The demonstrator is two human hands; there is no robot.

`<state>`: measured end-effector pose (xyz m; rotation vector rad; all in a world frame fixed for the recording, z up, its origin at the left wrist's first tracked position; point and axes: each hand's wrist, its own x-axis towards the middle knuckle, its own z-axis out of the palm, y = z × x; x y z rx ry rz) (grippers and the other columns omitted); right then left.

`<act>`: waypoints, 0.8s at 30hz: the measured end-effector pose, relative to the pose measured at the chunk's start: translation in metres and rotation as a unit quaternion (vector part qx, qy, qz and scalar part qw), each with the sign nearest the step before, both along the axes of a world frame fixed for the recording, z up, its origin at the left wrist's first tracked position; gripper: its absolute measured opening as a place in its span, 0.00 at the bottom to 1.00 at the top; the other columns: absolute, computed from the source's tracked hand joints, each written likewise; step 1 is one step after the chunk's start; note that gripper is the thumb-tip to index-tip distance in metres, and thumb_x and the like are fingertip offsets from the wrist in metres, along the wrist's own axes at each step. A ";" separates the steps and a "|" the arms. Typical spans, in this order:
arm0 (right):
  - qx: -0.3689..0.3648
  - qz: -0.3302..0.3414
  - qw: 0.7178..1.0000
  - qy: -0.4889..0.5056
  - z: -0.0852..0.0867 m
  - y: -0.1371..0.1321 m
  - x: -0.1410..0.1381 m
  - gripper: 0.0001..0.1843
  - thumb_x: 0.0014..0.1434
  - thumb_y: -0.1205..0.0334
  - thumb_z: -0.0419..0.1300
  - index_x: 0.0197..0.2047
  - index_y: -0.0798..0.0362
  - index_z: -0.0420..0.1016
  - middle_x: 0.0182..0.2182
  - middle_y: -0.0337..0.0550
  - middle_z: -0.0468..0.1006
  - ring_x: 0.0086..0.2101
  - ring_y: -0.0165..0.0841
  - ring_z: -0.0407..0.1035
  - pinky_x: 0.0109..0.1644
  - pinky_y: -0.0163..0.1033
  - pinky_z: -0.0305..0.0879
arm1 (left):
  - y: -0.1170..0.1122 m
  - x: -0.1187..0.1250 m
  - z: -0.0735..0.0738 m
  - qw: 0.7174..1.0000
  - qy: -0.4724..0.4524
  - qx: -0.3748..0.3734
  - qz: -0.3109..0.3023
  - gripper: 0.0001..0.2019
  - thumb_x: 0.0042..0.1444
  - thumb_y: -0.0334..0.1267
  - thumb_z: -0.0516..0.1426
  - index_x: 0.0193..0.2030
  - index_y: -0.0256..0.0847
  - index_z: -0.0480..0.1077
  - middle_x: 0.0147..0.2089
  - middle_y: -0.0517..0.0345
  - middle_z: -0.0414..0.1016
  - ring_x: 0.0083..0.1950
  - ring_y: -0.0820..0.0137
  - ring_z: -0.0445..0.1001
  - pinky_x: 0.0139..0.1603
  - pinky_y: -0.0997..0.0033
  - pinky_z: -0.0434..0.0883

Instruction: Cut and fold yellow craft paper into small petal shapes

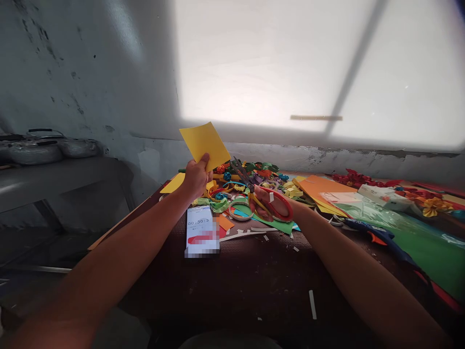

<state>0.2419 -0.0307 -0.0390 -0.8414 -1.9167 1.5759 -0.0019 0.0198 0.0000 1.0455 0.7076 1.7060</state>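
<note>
My left hand (196, 177) holds up a yellow paper square (204, 143) by its lower edge, thumb on the front, above the far left of the table. My right hand (271, 206) grips red-handled scissors (260, 194), fingers through the loops, with the dark blades pointing up and left toward the paper. The blade tips are a short gap from the yellow square. Below both hands lies a pile of coloured paper scraps and small paper flowers (254, 177).
A phone (201, 230) showing a timer lies on the dark table (254, 281) in front of me. A tape roll (240, 209), orange sheets (319, 186), green sheets (428, 242), a blue glue gun (378, 237) and a white box (385, 196) lie to the right. Metal pots (43, 148) sit on a shelf at left.
</note>
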 end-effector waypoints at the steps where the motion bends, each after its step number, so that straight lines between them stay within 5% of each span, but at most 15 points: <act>1: 0.000 -0.001 1.000 0.000 0.000 0.000 0.000 0.37 0.61 0.25 0.51 0.30 0.54 0.73 0.16 0.33 0.63 0.15 0.25 0.56 0.19 0.30 0.55 | 0.000 0.000 0.000 1.000 0.001 0.001 0.001 0.13 0.63 0.42 0.63 0.34 0.41 0.64 0.13 0.75 0.55 0.10 0.81 0.52 0.16 0.79 0.59; 11: -0.036 0.000 0.999 0.015 -0.001 0.005 0.002 0.37 0.60 0.25 0.52 0.30 0.55 0.73 0.15 0.34 0.64 0.15 0.26 0.55 0.18 0.31 0.55 | 0.005 0.000 -0.002 0.999 0.020 0.027 0.030 0.15 0.58 0.44 0.66 0.32 0.40 0.66 0.18 0.70 0.64 0.12 0.81 0.56 0.15 0.77 0.59; 19: -0.115 0.111 0.986 0.042 0.005 -0.001 0.005 0.46 0.59 0.20 0.41 0.31 0.57 0.74 0.14 0.39 0.69 0.12 0.28 0.61 0.17 0.33 0.59 | 0.001 0.004 -0.006 0.994 0.061 0.090 0.026 0.12 0.57 0.44 0.67 0.36 0.38 0.73 0.25 0.62 0.73 0.19 0.76 0.66 0.16 0.78 0.61; 24: -0.124 0.114 0.984 0.050 0.006 0.002 0.008 0.49 0.61 0.21 0.38 0.31 0.59 0.76 0.13 0.41 0.70 0.09 0.29 0.60 0.13 0.34 0.57 | 0.000 0.002 -0.004 0.991 0.080 0.100 0.024 0.12 0.57 0.45 0.67 0.34 0.39 0.73 0.22 0.63 0.69 0.18 0.77 0.63 0.15 0.78 0.58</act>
